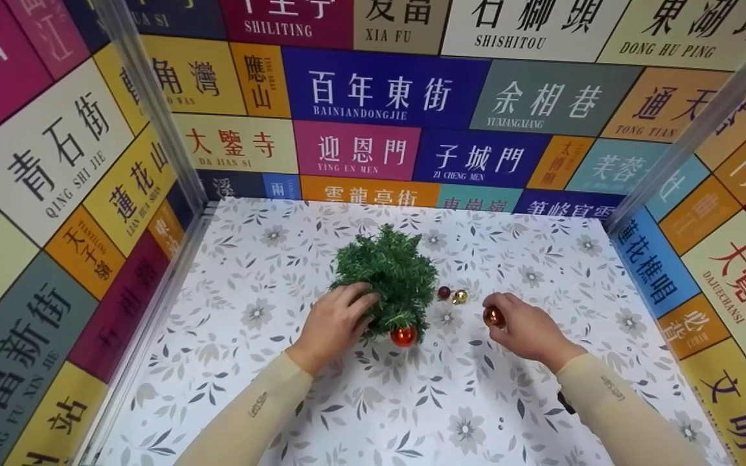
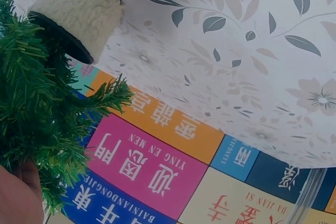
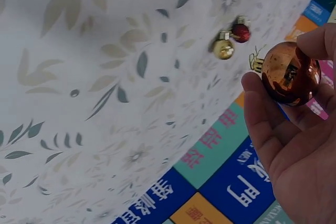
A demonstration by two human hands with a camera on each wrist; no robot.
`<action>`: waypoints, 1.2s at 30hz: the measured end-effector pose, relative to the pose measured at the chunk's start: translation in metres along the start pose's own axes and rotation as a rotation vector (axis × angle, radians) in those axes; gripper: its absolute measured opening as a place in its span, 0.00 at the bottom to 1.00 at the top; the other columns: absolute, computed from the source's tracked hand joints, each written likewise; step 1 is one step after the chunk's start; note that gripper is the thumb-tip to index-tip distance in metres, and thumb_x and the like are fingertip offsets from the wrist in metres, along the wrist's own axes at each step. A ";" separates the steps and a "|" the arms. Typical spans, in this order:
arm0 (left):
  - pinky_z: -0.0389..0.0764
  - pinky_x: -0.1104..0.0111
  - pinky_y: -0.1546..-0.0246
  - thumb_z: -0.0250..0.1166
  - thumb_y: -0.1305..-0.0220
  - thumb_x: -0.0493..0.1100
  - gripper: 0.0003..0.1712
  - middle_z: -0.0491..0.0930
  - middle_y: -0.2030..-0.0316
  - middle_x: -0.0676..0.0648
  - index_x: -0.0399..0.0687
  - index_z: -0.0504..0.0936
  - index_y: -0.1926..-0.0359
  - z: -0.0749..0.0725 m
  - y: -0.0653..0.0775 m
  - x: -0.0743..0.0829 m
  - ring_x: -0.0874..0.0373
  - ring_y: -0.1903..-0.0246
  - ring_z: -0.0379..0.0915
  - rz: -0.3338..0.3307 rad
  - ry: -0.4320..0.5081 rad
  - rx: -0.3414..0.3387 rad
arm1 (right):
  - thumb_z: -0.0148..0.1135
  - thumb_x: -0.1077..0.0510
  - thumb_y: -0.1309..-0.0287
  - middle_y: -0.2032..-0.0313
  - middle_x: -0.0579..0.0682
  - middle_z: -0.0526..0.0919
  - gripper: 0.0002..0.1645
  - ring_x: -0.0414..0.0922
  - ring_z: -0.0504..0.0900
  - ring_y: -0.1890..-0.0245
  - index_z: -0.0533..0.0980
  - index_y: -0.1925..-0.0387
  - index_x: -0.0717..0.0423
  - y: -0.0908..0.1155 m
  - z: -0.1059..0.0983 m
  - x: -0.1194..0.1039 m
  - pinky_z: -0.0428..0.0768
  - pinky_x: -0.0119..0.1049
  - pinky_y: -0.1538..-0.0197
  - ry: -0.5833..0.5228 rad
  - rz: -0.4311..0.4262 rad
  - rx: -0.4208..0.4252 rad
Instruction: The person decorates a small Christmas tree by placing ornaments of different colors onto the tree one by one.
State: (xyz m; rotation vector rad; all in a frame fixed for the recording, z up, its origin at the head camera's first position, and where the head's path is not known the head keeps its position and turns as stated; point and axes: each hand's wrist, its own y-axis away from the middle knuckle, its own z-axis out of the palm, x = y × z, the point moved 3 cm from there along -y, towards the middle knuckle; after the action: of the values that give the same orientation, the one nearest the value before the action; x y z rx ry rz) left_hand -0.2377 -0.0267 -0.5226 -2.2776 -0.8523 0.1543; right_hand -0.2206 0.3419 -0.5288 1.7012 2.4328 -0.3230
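Gripped the tree (image 1: pixel 389 262) with the left hand (image 1: pixel 337 320), pinched a copper bauble (image 3: pixel 289 74) with the right hand (image 1: pixel 528 329), apparently mid-decorating, and likely needed a leftward reach for hanging.

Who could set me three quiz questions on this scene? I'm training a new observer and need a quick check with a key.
1. What does the right hand hold?
2. True or false: the left hand touches the green tree.
3. Fill in the blank: on the table, a small gold bauble lies beside another small bauble coloured ____.

Key:
1. A shiny copper-coloured bauble.
2. True.
3. Dark red.
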 end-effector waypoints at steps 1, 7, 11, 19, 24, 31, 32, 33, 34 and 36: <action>0.78 0.60 0.48 0.75 0.44 0.42 0.26 0.77 0.43 0.44 0.49 0.81 0.44 0.000 0.000 0.000 0.49 0.49 0.76 0.002 -0.001 -0.001 | 0.66 0.55 0.45 0.59 0.45 0.76 0.23 0.41 0.76 0.68 0.75 0.46 0.48 0.001 -0.002 -0.003 0.76 0.44 0.66 -0.004 -0.009 0.004; 0.78 0.60 0.48 0.76 0.46 0.41 0.27 0.77 0.43 0.44 0.49 0.80 0.44 -0.001 0.000 -0.001 0.49 0.49 0.76 0.009 -0.001 -0.001 | 0.63 0.54 0.42 0.53 0.45 0.76 0.24 0.41 0.76 0.68 0.76 0.43 0.43 0.004 -0.009 -0.021 0.77 0.44 0.65 -0.017 -0.055 0.002; 0.78 0.60 0.48 0.76 0.47 0.40 0.28 0.77 0.43 0.44 0.48 0.80 0.44 -0.001 0.001 -0.002 0.49 0.49 0.76 0.008 -0.011 -0.004 | 0.63 0.55 0.43 0.53 0.43 0.75 0.21 0.40 0.75 0.68 0.76 0.46 0.42 0.005 -0.010 -0.027 0.77 0.43 0.64 -0.030 -0.067 -0.012; 0.77 0.60 0.45 0.75 0.46 0.39 0.27 0.77 0.43 0.43 0.47 0.80 0.44 -0.001 0.000 -0.003 0.49 0.48 0.76 0.031 -0.033 -0.012 | 0.62 0.57 0.45 0.54 0.42 0.74 0.21 0.39 0.74 0.68 0.74 0.47 0.45 0.007 -0.010 -0.029 0.76 0.41 0.65 -0.049 -0.053 -0.015; 0.76 0.60 0.45 0.73 0.43 0.39 0.25 0.77 0.43 0.44 0.47 0.80 0.43 -0.002 0.001 -0.004 0.50 0.48 0.76 0.025 -0.030 -0.040 | 0.62 0.58 0.47 0.59 0.41 0.74 0.22 0.38 0.74 0.69 0.73 0.49 0.46 0.008 -0.010 -0.030 0.75 0.40 0.66 -0.062 -0.059 -0.013; 0.76 0.59 0.45 0.72 0.44 0.36 0.26 0.77 0.42 0.43 0.46 0.80 0.43 -0.003 0.003 -0.010 0.50 0.48 0.76 0.042 -0.038 -0.045 | 0.64 0.59 0.49 0.62 0.41 0.73 0.23 0.38 0.74 0.70 0.70 0.50 0.48 0.008 -0.010 -0.034 0.75 0.38 0.67 -0.100 -0.065 -0.014; 0.76 0.59 0.46 0.72 0.44 0.35 0.26 0.77 0.42 0.43 0.46 0.80 0.43 -0.003 0.003 -0.011 0.49 0.48 0.76 0.047 -0.036 -0.037 | 0.64 0.59 0.50 0.62 0.41 0.72 0.23 0.38 0.73 0.70 0.70 0.51 0.48 0.009 -0.010 -0.034 0.75 0.38 0.68 -0.107 -0.070 -0.014; 0.77 0.59 0.46 0.72 0.44 0.35 0.25 0.77 0.42 0.43 0.46 0.80 0.43 -0.003 0.004 -0.012 0.49 0.48 0.76 0.050 -0.036 -0.032 | 0.64 0.60 0.49 0.62 0.41 0.72 0.23 0.37 0.73 0.71 0.69 0.51 0.48 0.009 -0.010 -0.035 0.74 0.38 0.68 -0.114 -0.076 -0.014; 0.77 0.59 0.46 0.71 0.43 0.35 0.25 0.77 0.42 0.43 0.46 0.80 0.43 -0.003 0.004 -0.013 0.50 0.48 0.76 0.052 -0.035 -0.030 | 0.64 0.60 0.49 0.62 0.41 0.72 0.23 0.37 0.73 0.71 0.69 0.51 0.48 0.009 -0.010 -0.036 0.74 0.38 0.68 -0.123 -0.081 -0.014; 0.77 0.58 0.47 0.71 0.43 0.35 0.24 0.77 0.43 0.43 0.46 0.80 0.44 -0.004 0.005 -0.014 0.49 0.48 0.77 0.058 -0.028 -0.020 | 0.63 0.60 0.49 0.62 0.40 0.71 0.23 0.37 0.73 0.71 0.68 0.51 0.48 0.010 -0.010 -0.038 0.74 0.37 0.68 -0.137 -0.087 -0.018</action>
State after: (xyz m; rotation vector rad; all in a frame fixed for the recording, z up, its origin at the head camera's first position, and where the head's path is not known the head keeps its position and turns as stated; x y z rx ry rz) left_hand -0.2442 -0.0402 -0.5245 -2.3250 -0.8061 0.2055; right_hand -0.1987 0.3139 -0.5104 1.5156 2.4066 -0.4128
